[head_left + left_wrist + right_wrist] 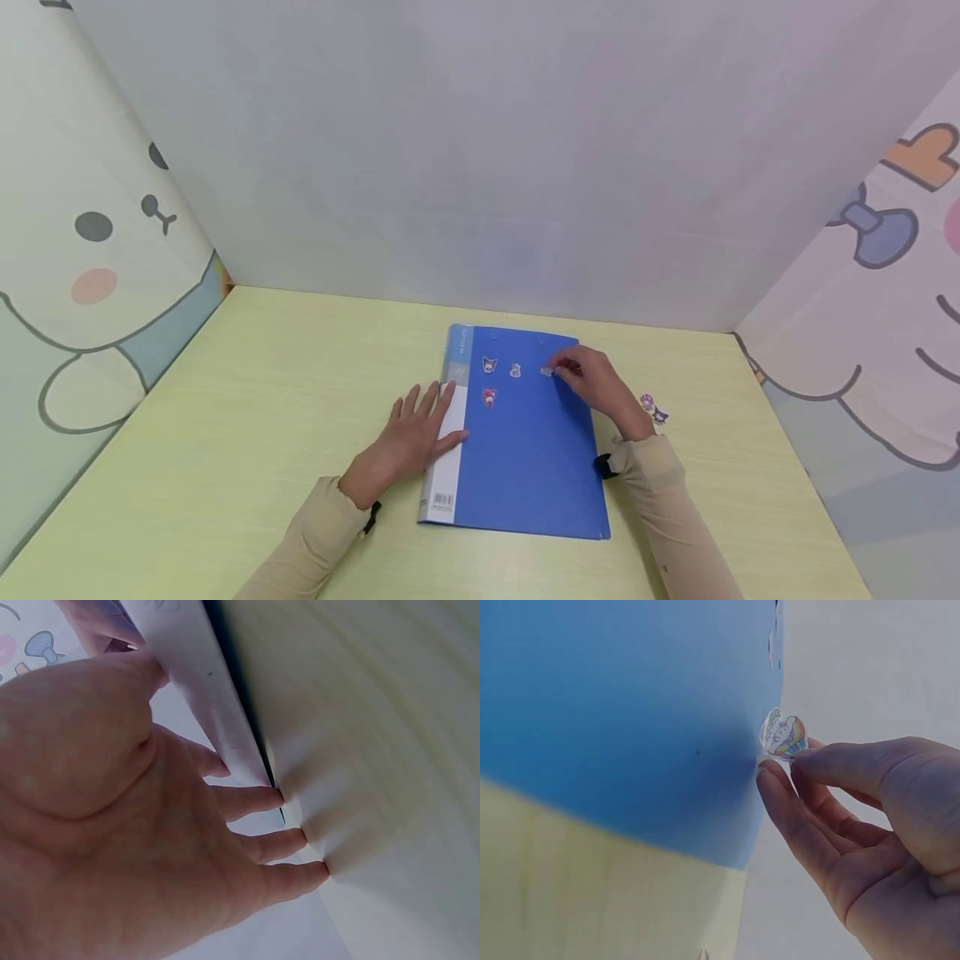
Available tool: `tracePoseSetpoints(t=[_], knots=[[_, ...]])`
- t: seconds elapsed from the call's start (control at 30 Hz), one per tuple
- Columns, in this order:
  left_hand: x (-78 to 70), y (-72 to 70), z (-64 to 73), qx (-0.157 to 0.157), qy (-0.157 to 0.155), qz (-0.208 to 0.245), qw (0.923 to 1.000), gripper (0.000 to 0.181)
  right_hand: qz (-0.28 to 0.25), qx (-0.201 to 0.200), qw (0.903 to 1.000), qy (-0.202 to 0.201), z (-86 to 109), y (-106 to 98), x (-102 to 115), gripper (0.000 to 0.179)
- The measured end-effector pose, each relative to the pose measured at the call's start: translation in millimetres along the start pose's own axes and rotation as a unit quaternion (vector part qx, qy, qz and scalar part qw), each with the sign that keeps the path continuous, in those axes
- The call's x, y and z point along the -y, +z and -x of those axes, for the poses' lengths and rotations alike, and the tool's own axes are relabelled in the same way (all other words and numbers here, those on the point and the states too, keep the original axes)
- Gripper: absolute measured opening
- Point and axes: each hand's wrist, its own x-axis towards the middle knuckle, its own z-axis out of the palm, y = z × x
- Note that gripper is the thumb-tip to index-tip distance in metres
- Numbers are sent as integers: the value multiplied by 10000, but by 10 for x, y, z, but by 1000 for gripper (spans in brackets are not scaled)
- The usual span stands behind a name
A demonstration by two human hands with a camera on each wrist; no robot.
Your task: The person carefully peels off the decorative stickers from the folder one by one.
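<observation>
A blue file folder (525,467) with a white and pale blue spine lies on the table. Several small cartoon stickers show on its upper cover, among them a dark-eared one (490,365), a white one (515,370) and a pink-red one (489,397). My right hand (592,383) pinches another sticker (784,737), white with a rainbow band, between thumb and fingers at the cover's upper right. Fingers spread, my left hand (408,437) rests along the spine; in the left wrist view its fingertips (319,871) touch the table beside the folder's edge.
Right of the folder, on the pale yellow wooden table (300,358), lie a pink-purple sticker (647,402) and a dark-and-white one (660,415), close to the right wrist. A grey-white backdrop (480,167) rises behind the table, with cartoon-printed cloths at both sides.
</observation>
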Motion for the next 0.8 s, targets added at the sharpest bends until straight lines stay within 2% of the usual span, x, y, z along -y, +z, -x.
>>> tracePoseSetpoints(t=[0.43,0.8], knots=[[2,-14,7,-83,30,34,10000,77,55,-266,9993,-269,142,-201,-143,7],[-4,-24,18,-132,104,90,9998,76,356,-261,9989,137,246,-315,-270,7]])
